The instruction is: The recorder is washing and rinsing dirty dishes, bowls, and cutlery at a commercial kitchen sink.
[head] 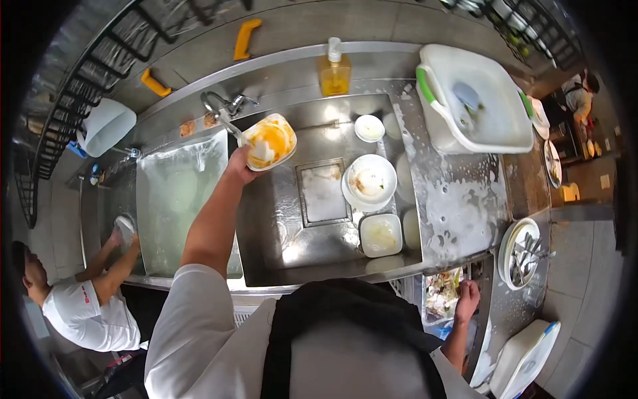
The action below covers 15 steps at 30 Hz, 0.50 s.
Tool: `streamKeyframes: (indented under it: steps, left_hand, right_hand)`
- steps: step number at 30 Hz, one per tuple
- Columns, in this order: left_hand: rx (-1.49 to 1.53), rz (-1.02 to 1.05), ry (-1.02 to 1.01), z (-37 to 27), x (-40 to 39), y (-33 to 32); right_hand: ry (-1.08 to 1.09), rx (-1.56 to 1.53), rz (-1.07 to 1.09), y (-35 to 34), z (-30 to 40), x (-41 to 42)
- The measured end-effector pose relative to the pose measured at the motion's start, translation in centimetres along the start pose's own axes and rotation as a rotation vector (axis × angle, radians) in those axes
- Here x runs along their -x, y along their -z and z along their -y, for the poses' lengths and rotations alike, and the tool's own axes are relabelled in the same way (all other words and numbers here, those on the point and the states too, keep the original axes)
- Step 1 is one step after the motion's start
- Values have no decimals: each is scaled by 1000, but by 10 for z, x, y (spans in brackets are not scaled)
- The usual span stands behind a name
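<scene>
My left hand [242,164] grips the near left edge of a white dish [269,141] smeared with orange and white residue. The dish is tilted beside the faucet [222,112], over the left part of a steel sink [269,239]. In the sink's right part stand a small white bowl [370,128], stacked soiled white dishes [371,180] and a squarish white dish [381,235]. My right hand [468,298] is at the right, beside a container of food scraps [441,294]; its fingers are curled, and whether it holds anything cannot be told.
A water-filled basin [184,209] lies left, where a co-worker [89,304] handles a dish. A soap pump bottle [334,75] stands behind the sink. Right are a white tub with green handles [478,99], a foamy counter [458,199] and cutlery on stacked plates [523,254].
</scene>
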<state>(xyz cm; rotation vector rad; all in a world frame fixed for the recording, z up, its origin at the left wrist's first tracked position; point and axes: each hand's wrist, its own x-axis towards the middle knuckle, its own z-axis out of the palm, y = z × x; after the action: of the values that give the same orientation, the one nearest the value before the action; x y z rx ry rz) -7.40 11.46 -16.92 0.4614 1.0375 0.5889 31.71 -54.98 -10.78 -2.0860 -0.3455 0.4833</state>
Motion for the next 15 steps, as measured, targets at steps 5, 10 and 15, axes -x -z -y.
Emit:
streamKeyframes:
  steps: [5,10,15]
  left_hand:
    - [84,-84,-78,28,15,-17]
    - [160,262,-216,52,23,-27]
    - [96,161,-453,71,35,-52]
  right_hand:
    - [452,272,-186,-25,25,-3]
    - [966,370,538,-207,192,-17]
    - [1408,455,740,-419,296,-36]
